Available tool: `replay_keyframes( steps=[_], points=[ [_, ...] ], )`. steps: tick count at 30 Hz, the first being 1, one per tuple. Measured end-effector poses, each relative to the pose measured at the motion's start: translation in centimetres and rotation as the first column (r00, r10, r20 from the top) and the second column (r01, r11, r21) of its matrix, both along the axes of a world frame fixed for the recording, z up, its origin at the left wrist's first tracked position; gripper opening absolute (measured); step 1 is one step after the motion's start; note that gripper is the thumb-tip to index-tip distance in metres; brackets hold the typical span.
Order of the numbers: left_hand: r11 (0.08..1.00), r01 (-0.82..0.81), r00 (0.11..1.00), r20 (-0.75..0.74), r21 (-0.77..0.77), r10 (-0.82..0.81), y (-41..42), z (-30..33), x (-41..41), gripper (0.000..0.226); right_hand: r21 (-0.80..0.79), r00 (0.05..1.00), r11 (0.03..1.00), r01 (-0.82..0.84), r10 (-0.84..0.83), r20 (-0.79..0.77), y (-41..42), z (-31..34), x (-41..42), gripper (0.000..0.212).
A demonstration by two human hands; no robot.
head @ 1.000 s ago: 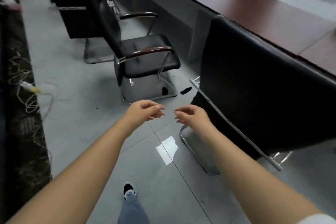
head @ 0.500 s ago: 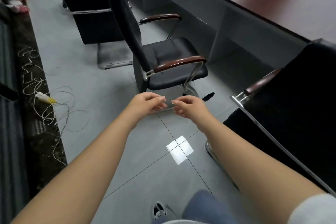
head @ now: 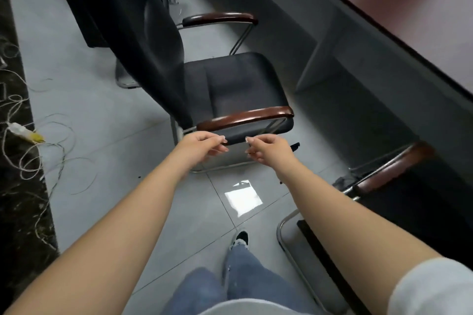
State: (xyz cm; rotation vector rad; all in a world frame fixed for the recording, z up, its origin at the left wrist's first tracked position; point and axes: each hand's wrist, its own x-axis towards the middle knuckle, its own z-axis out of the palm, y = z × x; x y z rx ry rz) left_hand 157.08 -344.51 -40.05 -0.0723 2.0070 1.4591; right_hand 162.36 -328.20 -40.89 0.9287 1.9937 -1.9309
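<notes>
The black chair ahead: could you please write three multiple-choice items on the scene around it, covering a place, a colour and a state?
1. Where do the white cables lie? A on the seat; B on the floor, left; C on the table.
2. The armrests of the black chair are: A white; B blue; C brown.
3. The left hand and right hand hold: A nothing; B a cable; C a cup.
Key: B, they trail over the grey tiles at left; C, both pads are glossy brown; A, loosely curled fingers enclose nothing.
</notes>
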Motion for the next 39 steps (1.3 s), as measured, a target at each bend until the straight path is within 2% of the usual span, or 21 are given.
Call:
replay_keyframes(
  steps=[1,4,8,13,17,19,21,24,26,28,30,32,36,39],
  points=[
    [1.0,-0.019,1.0,0.016,-0.002,0.019,0.4,-0.4,-0.9,0.017,-0.017,1.0,1.0,0.016,-0.016,0.021,0.6,-0.5,-1.2,0.009],
    [0.997,-0.068,0.996,0.056,-0.021,0.069,1.4,-2.2,-3.7,0.018,-0.053,0.996,0.998,0.043,-0.038,0.078,2.0,-2.2,-4.4,0.024],
    [0.995,-0.084,0.988,0.126,-0.054,0.09,3.3,-4.7,-6.9,0.018,-0.107,0.981,0.991,0.073,-0.053,0.185,3.7,-4.3,-6.9,0.027],
    [0.94,0.128,0.992,0.048,-0.315,-0.119,4.4,-8.0,-10.4,0.018,-0.105,0.953,0.994,0.028,0.005,0.303,5.0,-7.2,-9.5,0.031],
    [0.952,0.079,0.997,0.012,-0.297,-0.079,5.3,-9.6,-15.2,0.014,-0.171,0.93,0.976,0.133,-0.063,0.363,5.5,-9.5,-12.6,0.024],
    [0.958,0.095,0.995,0.015,-0.271,-0.094,6.1,-10.8,-17.6,0.021,-0.186,0.9,0.969,0.164,-0.07,0.43,5.7,-10.8,-14.4,0.028],
    [0.94,0.177,0.984,0.06,-0.29,-0.166,6.8,-12.0,-19.3,0.033,-0.172,0.862,0.973,0.154,-0.048,0.504,5.9,-12.0,-15.5,0.035],
    [0.86,0.37,0.929,0.17,-0.352,-0.33,7.2,-13.5,-21.7,0.048,-0.194,0.805,0.967,0.164,-0.018,0.593,5.9,-13.4,-16.6,0.049],
    [0.77,0.52,0.852,0.279,-0.369,-0.443,7.1,-14.5,-23.0,0.051,-0.281,0.787,0.897,0.341,-0.108,0.608,5.8,-14.5,-16.9,0.046],
    [0.681,0.64,0.763,0.396,-0.356,-0.51,6.9,-15.0,-23.2,0.054,-0.361,0.765,0.765,0.533,-0.252,0.593,5.5,-15.0,-16.8,0.036],
    [0.665,0.677,0.715,0.497,-0.316,-0.492,6.8,-15.4,-22.9,0.059,-0.424,0.728,0.625,0.656,-0.374,0.575,5.0,-15.3,-16.7,0.035],
    [0.683,0.664,0.717,0.519,-0.306,-0.465,7.0,-15.6,-22.5,0.055,-0.461,0.693,0.526,0.715,-0.445,0.568,4.8,-15.2,-16.8,0.037],
    [0.708,0.611,0.778,0.433,-0.354,-0.455,7.5,-16.0,-21.5,0.04,-0.446,0.681,0.527,0.724,-0.439,0.586,5.1,-15.1,-16.9,0.032],
    [0.713,0.599,0.787,0.432,-0.364,-0.441,7.9,-15.8,-21.4,0.029,-0.45,0.679,0.525,0.722,-0.414,0.606,5.8,-14.9,-17.2,0.037]
  ],
)
